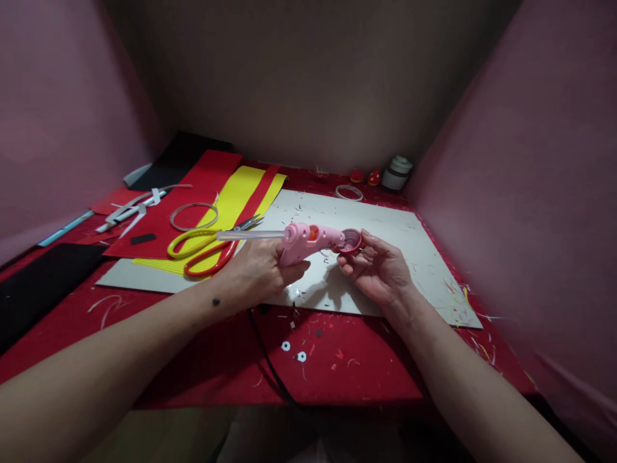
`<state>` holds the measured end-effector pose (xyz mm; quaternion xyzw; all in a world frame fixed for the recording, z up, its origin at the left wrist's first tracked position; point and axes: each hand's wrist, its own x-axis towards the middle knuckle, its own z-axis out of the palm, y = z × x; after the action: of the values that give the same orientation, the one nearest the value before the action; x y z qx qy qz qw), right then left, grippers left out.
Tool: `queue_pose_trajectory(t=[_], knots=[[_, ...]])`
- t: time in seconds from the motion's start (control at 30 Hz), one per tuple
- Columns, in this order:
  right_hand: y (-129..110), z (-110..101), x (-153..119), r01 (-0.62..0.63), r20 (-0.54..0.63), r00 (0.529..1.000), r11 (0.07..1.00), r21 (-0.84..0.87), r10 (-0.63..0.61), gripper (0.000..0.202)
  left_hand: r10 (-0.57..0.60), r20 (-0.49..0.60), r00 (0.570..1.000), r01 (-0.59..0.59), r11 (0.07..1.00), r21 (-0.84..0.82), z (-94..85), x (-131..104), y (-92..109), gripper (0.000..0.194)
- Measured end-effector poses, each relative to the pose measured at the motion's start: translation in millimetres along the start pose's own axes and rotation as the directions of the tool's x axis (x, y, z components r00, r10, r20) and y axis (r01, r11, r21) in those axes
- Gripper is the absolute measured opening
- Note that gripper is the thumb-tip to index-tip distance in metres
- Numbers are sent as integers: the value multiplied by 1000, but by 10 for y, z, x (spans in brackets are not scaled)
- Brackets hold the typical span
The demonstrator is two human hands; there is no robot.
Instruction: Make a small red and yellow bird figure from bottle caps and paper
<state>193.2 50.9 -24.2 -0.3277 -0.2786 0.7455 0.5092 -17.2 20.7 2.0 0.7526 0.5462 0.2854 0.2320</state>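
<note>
My left hand (pixel 260 270) is wrapped round the handle of a pink hot glue gun (pixel 308 239). A clear glue stick (pixel 250 236) juts out of the gun's back end. The nozzle points right, into a small red ridged paper cup (pixel 351 240). My right hand (pixel 378 267) pinches that cup by its rim, its hollow turned toward the gun. Both hands are above a white board (pixel 385 225). Scissors (pixel 207 247) with one yellow and one red handle lie beside my left hand, blades pointing away to the right.
Red corrugated paper (pixel 193 186) and yellow corrugated paper (pixel 241 193) lie at left, with black sheets (pixel 48 276) around. At back right stand a pale jar (pixel 397 172) and two small red figures (pixel 374 177). Two paper eyes (pixel 301 356) lie in front; a black cord (pixel 265 354) crosses the edge.
</note>
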Motion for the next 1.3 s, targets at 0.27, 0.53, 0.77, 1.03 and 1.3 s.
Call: queue_pose_trajectory(t=[0.27,0.53,0.77,1.03,1.3], knots=[[-3,10,3,-6,13,1000,1000,-2,6,21,-21,26,999,20,999,51,10,-10,56,16],[-2,-1,4,-3,23,1000,1000,0,3,19,104,70,992,-109,991,73,-29,-12,50,29],[-1,-2,16,-2,-16,1000,1000,5,2,19,138,26,990,-140,987,82,-20,-13,50,30],[-5,15,11,16,-25,1000,1000,-5,-16,18,117,40,992,-119,991,60,-47,-44,83,47],[-11,-1,16,6,-16,1000,1000,-24,-6,21,174,102,979,-177,984,14,-71,-1,38,53]])
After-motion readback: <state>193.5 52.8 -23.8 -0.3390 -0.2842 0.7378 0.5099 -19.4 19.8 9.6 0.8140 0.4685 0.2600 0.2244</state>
